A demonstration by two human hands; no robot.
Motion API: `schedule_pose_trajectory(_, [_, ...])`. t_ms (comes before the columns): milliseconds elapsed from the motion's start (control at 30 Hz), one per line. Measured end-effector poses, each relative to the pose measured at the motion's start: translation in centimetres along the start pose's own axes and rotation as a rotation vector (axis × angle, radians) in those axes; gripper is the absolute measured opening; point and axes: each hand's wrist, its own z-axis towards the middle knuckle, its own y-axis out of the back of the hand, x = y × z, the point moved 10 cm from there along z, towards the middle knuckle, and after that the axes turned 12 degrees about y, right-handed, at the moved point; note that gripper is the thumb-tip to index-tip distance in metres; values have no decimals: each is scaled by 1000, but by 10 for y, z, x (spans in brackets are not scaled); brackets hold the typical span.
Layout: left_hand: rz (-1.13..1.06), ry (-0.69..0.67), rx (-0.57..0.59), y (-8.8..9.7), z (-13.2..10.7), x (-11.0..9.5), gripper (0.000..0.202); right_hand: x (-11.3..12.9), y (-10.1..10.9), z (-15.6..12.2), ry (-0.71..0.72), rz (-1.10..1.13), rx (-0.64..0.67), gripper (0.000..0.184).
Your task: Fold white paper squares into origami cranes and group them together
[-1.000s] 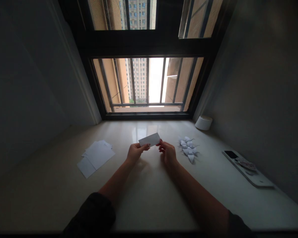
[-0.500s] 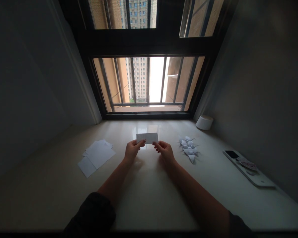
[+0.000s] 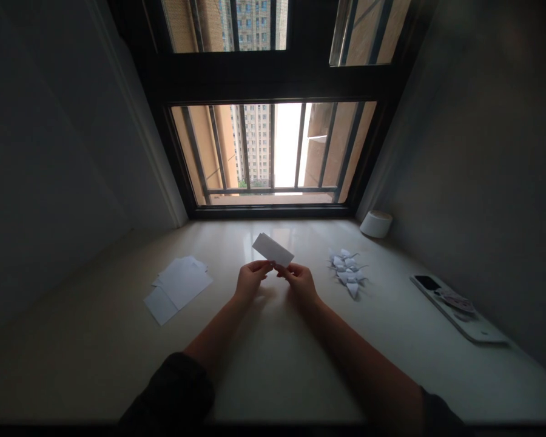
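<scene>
A folded white paper [image 3: 273,247] is held up above the pale sill, tilted with its right end lower. My left hand [image 3: 252,277] pinches its lower edge near the middle. My right hand [image 3: 299,279] grips the same edge close to the lower right corner, and the fingertips of both hands nearly meet. On the sill to the right of my right hand lies a cluster of several small folded-paper cranes [image 3: 347,267]. Left of my left hand is a loose, overlapping pile of white paper sheets [image 3: 184,285].
A white phone [image 3: 459,309] with a round grip on its back lies near the right wall. A white cylindrical object [image 3: 375,224] stands at the back right corner. The dark-framed window [image 3: 273,212] with bars outside closes off the far side of the sill [image 3: 273,364].
The folded paper has turned from level to slanting, its right end now lower. My hands have moved closer together along its lower edge.
</scene>
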Motion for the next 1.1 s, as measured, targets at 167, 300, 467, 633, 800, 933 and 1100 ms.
schedule_pose_trajectory(167, [17,-14,-22,1,-2,-2,33,5,-4,0,-6,8,35,30])
schedule_pose_trajectory(300, [-50,27,-38,2,-7,-4,34,9,-7,1,30,35,46,27])
schedule_pose_trajectory(467, [-132,51,-82,10,-6,-4,38,9,-9,-1,18,34,51,26])
schedule_pose_trajectory(633, [-200,35,-154,25,0,-7,39,8,-13,-3,10,27,70,29])
schedule_pose_trajectory(800, [-222,11,-238,33,-2,-10,37,7,-15,-3,14,38,73,27])
schedule_pose_trajectory(933, [-244,17,-270,33,-5,-9,37,5,-16,-3,14,27,79,27])
schedule_pose_trajectory(1100, [-287,32,-287,34,-6,-4,40,4,-18,-2,30,12,94,29])
